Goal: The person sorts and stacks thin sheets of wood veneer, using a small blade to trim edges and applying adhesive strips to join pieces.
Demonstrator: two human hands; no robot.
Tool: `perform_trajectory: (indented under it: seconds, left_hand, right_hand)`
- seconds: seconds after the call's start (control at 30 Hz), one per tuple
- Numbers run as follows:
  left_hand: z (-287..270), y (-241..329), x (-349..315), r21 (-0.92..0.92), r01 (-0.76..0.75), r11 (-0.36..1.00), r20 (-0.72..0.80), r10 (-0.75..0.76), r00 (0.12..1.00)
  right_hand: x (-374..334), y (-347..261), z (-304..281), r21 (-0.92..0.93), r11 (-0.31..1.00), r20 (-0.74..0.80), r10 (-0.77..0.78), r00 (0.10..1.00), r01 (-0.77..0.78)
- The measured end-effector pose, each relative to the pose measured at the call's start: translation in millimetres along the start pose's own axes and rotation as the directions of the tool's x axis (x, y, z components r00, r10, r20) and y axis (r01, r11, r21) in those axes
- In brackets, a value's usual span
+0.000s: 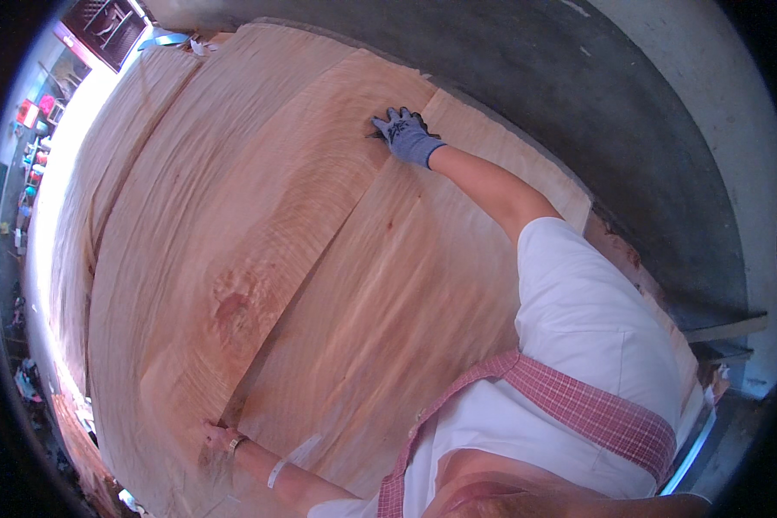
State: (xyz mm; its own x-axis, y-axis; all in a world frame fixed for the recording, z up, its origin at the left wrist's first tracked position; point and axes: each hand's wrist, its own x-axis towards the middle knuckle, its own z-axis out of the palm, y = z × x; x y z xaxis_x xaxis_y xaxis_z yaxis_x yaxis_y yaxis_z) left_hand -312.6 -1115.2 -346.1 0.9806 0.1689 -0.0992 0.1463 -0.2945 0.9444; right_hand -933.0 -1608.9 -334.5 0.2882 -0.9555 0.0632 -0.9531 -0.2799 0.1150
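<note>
My right hand, in a blue-grey glove with dark fingertips, lies with spread fingers on a large, thin wood veneer sheet, near its far end. A straight edge of this sheet runs diagonally from near that hand down to my left hand. My bare left hand, with a bracelet at the wrist, rests at the near end of the same edge, its fingers stretched over the wood; their tips are hard to make out. Another veneer sheet lies along that edge, on my side. A dark knot pattern marks the first sheet.
More wood sheet lies at the far left, beyond a dark seam. A grey wall curves along the far right side. Wooden strips jut out at the right. Colourful clutter stands at the far left edge.
</note>
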Motion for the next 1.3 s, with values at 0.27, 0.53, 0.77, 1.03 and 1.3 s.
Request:
perform_trajectory:
  seconds: [0.27,0.53,0.77,1.03,1.3]
  left_hand:
    - [-15,-21,22,-0.001,-0.057,0.998,0.218,0.055,0.974]
    - [-29,-49,12,-0.03,0.072,0.997,-0.037,-0.073,0.997]
    - [-41,-69,47,0.357,0.105,0.928,-0.136,-0.059,0.989]
    - [-37,-55,24,0.72,0.028,0.693,-0.055,0.017,0.998]
    - [11,24,-88,0.595,-0.794,0.125,0.77,0.195,0.608]
  right_hand:
    - [5,15,3,0.16,0.925,-0.268,-0.296,0.917,0.345]
    - [16,17,11,0.051,0.98,-0.041,-0.19,0.981,0.192]
    - [19,20,21,0.024,0.98,-0.013,-0.199,0.98,0.2]
    - [30,27,32,-0.02,0.981,-0.02,-0.196,0.98,0.196]
    - [8,21,2,-0.16,0.974,0.007,-0.16,0.987,0.159]
